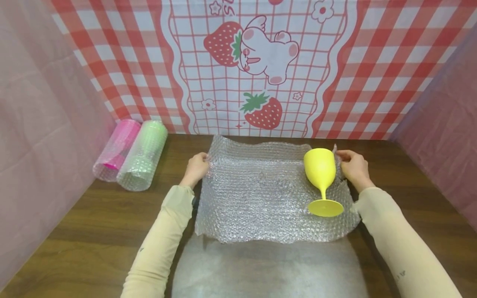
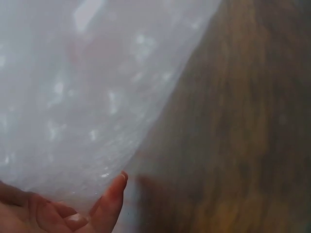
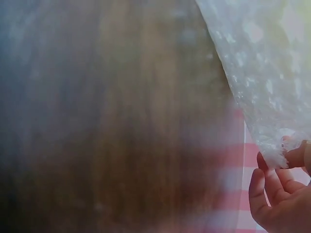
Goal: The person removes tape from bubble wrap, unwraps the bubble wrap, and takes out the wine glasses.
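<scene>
A sheet of clear bubble wrap (image 1: pixel 246 198) spreads between my two hands in the head view. On its right part lies a yellow goblet (image 1: pixel 319 167), its cup toward the back and its round foot toward me. My left hand (image 1: pixel 197 169) pinches the sheet's left edge; in the left wrist view its fingers (image 2: pixel 112 201) are at the border of the wrap. With thumb and fingers my right hand (image 1: pixel 354 167) pinches the right edge beside the goblet's cup. The right wrist view shows a bunched corner of wrap between the fingertips (image 3: pixel 260 162).
Two bubble-wrapped rolls, one pink (image 1: pixel 124 136) and one green (image 1: pixel 149 142), lie at the back left on the wooden table (image 1: pixel 85 240). A pale grey mat (image 1: pixel 268 269) lies in front of the sheet. A red-checked cloth (image 1: pixel 141 66) hangs behind.
</scene>
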